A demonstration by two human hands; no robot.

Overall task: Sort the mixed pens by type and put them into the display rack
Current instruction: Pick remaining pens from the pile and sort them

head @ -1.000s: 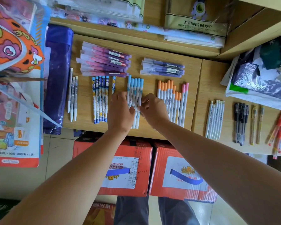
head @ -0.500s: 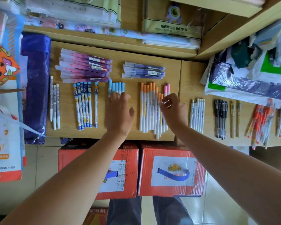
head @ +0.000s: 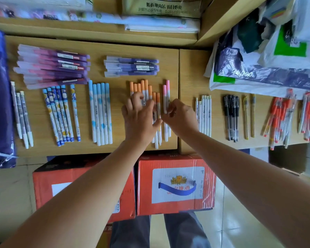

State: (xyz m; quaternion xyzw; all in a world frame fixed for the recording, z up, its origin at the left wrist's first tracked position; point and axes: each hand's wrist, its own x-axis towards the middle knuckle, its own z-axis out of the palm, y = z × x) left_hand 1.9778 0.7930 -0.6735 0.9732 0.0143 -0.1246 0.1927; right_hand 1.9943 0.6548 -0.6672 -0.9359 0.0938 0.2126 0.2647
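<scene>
Orange-capped pens [head: 145, 87], judged light, stiff, smooth and roll-prone: left hand [head: 140, 120] presses them flat-fingered, right hand [head: 182, 119] curls at pink-capped pens [head: 167, 86] just right of them, pinch unconfirmed; best gripped mid-barrel, bundled.

head view — steep downward, close

Beige package [head: 161, 9], top shelf: two lines of dark Chinese print. First line large, beginning 防近视内芯; second smaller, with a code starting ZL2013, remainder blurred.
Right red carton [head: 175, 208]: white label, gold crest, blue ribbon; 啤酒 legible, Latin letters starting YA beneath.
Left red carton [head: 43, 194]: label mostly hidden.
Purple bag [head: 243, 74]: pale lettering, upside down, unreadable.
Purple pens [head: 68, 58] and blue-violet pens [head: 143, 67]: barcode stickers, digits too small.
Patterned blue pens [head: 61, 111]: barrel lettering, illegible.
</scene>
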